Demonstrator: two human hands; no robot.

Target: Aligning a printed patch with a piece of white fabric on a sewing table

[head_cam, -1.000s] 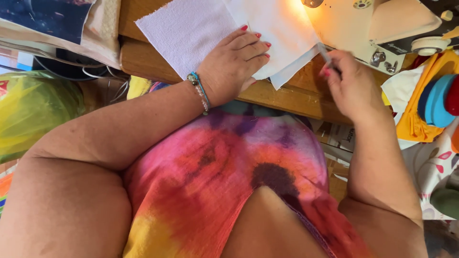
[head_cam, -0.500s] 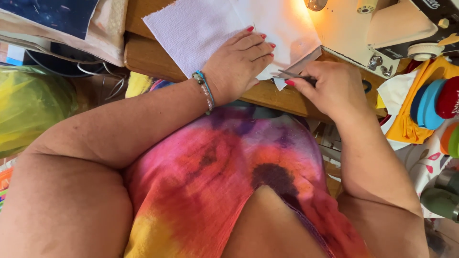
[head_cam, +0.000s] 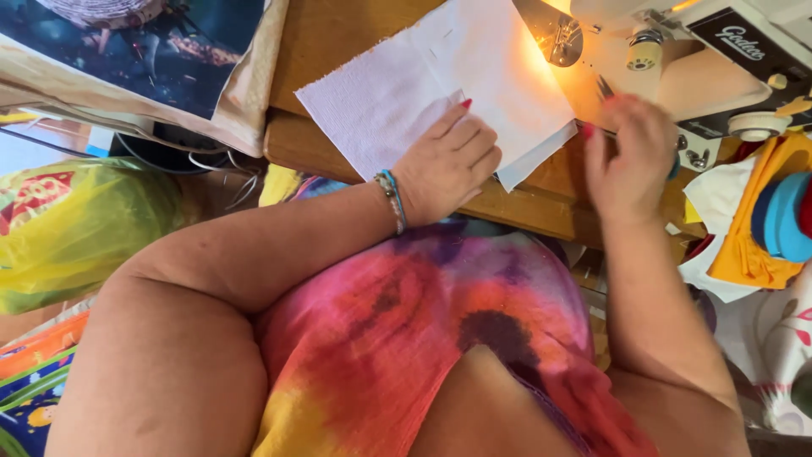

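While the left hand (head_cam: 447, 165) lies palm-down, fingers loosely curled, on the near edge of the white cloth (head_cam: 440, 85) at upper centre of the frame, it pins the cloth to the wooden table (head_cam: 541, 199) without gripping it. The right hand (head_cam: 630, 156), upper right by the cream sewing machine (head_cam: 677, 59), is blurred; a small dark tool seems pinched in its fingertips, though I cannot tell.

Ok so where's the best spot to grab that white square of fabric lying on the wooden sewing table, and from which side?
Probably the lower right corner of the white square of fabric, which juts past the layer above, near the wooden sewing table's front edge. Come from the right, where the right hand is; the left hand presses flat on the near edge, so pinching there is blocked.
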